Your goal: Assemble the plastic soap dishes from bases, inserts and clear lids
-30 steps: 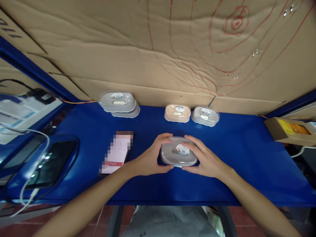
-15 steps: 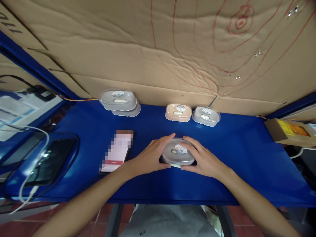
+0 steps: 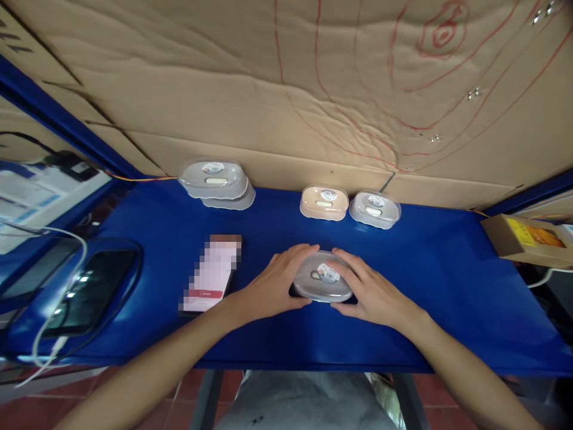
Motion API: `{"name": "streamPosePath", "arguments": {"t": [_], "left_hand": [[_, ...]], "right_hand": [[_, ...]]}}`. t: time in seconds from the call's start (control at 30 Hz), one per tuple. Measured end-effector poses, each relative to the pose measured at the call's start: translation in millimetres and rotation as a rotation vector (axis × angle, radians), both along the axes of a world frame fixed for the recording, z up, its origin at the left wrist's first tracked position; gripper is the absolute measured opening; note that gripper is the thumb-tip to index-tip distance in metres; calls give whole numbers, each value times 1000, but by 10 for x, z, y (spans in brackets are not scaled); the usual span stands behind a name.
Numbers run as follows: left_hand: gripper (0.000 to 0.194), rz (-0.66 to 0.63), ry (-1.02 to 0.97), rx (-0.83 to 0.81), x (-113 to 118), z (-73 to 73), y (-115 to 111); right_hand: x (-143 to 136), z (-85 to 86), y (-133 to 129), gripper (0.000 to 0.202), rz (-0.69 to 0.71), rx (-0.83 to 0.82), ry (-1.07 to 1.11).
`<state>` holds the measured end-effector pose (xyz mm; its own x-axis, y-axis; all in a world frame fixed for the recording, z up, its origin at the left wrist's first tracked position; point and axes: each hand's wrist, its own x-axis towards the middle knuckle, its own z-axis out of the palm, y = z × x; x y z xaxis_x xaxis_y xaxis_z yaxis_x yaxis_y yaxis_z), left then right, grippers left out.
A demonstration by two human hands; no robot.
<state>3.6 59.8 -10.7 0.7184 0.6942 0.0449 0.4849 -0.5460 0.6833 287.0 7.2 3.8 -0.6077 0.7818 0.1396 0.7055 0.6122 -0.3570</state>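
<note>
Left hand (image 3: 276, 285) and right hand (image 3: 372, 291) clamped on opposite ends of grey box (image 3: 319, 288) over counter (image 3: 322, 343); grip barely changed, hold appears steady

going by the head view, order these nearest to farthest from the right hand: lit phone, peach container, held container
From the right hand:
1. Held container: touching the fingers, on the hand's left.
2. Peach container: beyond the held container, toward the back of the table.
3. Lit phone: well off to the left.
</note>
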Motion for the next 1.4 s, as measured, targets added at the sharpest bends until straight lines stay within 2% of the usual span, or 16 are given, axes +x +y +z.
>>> {"name": "streamPosePath", "arguments": {"t": [0.2,0.37,0.53,0.67,0.83,0.97,1.07,1.23,1.33,1.4], "left_hand": [[106,-50,49,-30,-48,82,60],[99,-56,51,-19,-59,106,39],[94,-19,51,13,-21,91,9],[90,8,82,30,-1,124,15],[85,140,224,84,-89,203,69],[78,333,424,311,-188,310,178],[75,402,537,436,-202,381,324],[85,455,548,511,-94,427,563],[96,400,495,538,95,440,667],[94,341,454,553,272,456,768]], "right_hand": [[-13,-40,11,85,5,-36,-22],[6,5,10,79,25,-99,-6],[12,31,4,64,-11,-130,19],[13,8,30,65,-14,-111,3],[52,-54,125,70,-89,25,1],[90,-101,182,66,-139,38,12],[96,-128,193,64,-141,35,11],[80,-124,186,57,-164,63,-4],[68,-107,179,55,-170,70,-14],[61,-108,175,54,-161,71,-23]]}}
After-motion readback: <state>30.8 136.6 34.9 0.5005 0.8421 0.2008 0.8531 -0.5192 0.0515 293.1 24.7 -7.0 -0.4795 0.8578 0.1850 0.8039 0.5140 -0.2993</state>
